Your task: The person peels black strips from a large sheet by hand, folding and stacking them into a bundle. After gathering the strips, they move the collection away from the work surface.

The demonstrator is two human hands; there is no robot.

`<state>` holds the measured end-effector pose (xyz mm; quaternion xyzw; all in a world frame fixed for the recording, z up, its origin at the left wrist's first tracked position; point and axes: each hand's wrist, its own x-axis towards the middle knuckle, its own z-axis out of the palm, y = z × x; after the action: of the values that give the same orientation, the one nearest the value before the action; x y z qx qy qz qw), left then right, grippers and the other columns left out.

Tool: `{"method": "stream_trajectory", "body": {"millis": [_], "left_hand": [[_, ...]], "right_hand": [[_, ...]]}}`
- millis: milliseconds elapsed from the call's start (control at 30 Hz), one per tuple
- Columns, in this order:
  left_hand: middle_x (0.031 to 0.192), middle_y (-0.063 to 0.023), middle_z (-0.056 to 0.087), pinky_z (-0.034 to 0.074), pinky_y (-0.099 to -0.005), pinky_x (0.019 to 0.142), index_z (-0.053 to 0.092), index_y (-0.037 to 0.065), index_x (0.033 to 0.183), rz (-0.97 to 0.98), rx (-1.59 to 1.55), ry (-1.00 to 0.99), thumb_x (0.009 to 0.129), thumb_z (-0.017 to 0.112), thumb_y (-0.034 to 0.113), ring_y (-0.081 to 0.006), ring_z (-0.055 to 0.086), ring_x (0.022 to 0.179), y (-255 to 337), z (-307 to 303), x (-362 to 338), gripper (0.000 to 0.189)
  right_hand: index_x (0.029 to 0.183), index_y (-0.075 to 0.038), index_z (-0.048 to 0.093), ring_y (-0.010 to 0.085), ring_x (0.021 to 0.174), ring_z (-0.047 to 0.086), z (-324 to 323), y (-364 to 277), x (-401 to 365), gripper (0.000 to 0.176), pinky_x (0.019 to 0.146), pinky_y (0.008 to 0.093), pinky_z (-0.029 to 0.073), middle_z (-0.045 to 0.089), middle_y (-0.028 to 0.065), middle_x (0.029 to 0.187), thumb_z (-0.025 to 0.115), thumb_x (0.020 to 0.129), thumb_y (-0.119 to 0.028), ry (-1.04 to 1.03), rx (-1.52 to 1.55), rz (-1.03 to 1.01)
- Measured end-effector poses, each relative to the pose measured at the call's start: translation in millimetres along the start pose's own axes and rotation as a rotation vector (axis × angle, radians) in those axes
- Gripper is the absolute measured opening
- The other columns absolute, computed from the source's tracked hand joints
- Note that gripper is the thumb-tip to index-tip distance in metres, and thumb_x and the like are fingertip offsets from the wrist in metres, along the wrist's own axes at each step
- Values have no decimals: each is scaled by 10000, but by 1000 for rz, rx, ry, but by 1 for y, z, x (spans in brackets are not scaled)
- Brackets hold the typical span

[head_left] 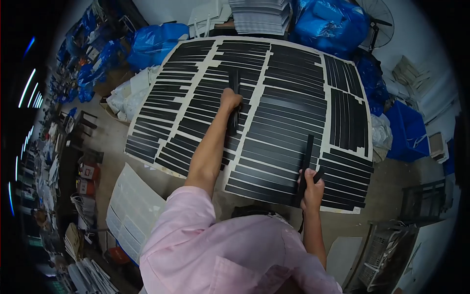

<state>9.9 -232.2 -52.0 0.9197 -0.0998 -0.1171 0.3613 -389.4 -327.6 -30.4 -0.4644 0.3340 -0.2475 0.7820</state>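
On my feed, my left hand [230, 100] clenches narrow black strips [234, 78] above the flat pale board's [328, 115] middle, my right hand [312, 188] grips a long black strip [309, 152] by its near edge, and laid black rows [286, 115] mostly cover it.

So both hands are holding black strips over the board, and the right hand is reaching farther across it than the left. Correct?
No, the reach is swapped. The head view shows the left hand farther across the board, with the right hand close to the near edge. Both do hold black strips over it.
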Motion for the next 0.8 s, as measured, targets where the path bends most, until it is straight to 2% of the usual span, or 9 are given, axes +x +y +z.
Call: {"method": "stream_trajectory", "body": {"millis": [67, 133, 267, 433, 567, 633, 667, 733, 800], "left_hand": [[787, -148, 623, 513, -307, 456, 467, -57, 941, -63, -578, -242, 705, 618, 22, -194, 621, 543, 51, -36, -69, 291], [773, -124, 616, 506, -255, 454, 407, -24, 1009, 98, -875, -434, 751, 602, 9, -166, 612, 536, 75, -39, -123, 324], [769, -73, 590, 465, -228, 525, 442, 24, 1002, 123, -900, -702, 845, 595, 150, -102, 552, 574, 100, 17, -241, 253], [756, -47, 551, 433, -209, 561, 449, 10, 987, 52, -1116, -786, 890, 548, 177, -83, 525, 636, 96, 83, -316, 217], [749, -42, 548, 439, -217, 564, 448, 8, 991, 108, -1081, -889, 892, 546, 171, -83, 522, 627, 110, 104, -328, 214], [752, -70, 551, 471, -235, 563, 431, 22, 1014, 91, -1072, -964, 892, 536, 139, -122, 558, 615, 125, 117, -336, 198], [752, -70, 551, 471, -235, 563, 431, 22, 1014, 88, -1093, -925, 892, 536, 139, -122, 558, 615, 134, 122, -344, 198], [754, -42, 561, 467, -225, 565, 452, 34, 1008, 59, -1142, -1135, 870, 581, 151, -93, 543, 606, 151, 131, -368, 222], [774, -41, 565, 475, -226, 565, 452, 52, 1022, 26, -1160, -1148, 857, 601, 151, -99, 552, 603, 161, 152, -399, 244]], "right_hand": [[874, -2, 594, 69, 698, 503, 2, -7, -2, 183, 644, 224, 407, 605, 36, 802, 571, 881, -184, 35, 30, 0], [855, -7, 592, 67, 685, 498, 3, 0, 1, 176, 634, 223, 404, 598, 31, 787, 572, 877, -180, 127, 11, -55], [811, -14, 569, 56, 612, 470, 27, -19, -18, 161, 590, 230, 400, 549, -5, 684, 591, 853, -168, 193, -296, -235], [830, -31, 517, 72, 524, 493, 0, -11, -43, 173, 488, 274, 400, 487, 47, 581, 631, 816, -162, 320, -613, -403], [849, -32, 514, 62, 525, 494, -33, -21, -56, 151, 484, 256, 395, 483, 25, 577, 610, 834, -147, 274, -602, -468], [874, -30, 530, 48, 538, 480, -56, -33, -65, 123, 500, 218, 380, 484, 3, 587, 557, 874, -150, 138, -180, -345], [874, -30, 530, 48, 538, 480, -72, -38, -68, 123, 500, 218, 380, 484, 3, 587, 557, 874, -150, 98, -192, -339], [910, -24, 546, 40, 544, 454, -117, -44, -79, 147, 512, 194, 356, 485, -12, 606, 498, 911, -162, 225, -182, -340], [934, -11, 556, 38, 541, 426, -173, -53, -94, 176, 518, 191, 341, 481, -9, 614, 472, 923, -165, 221, -185, -277]]}}
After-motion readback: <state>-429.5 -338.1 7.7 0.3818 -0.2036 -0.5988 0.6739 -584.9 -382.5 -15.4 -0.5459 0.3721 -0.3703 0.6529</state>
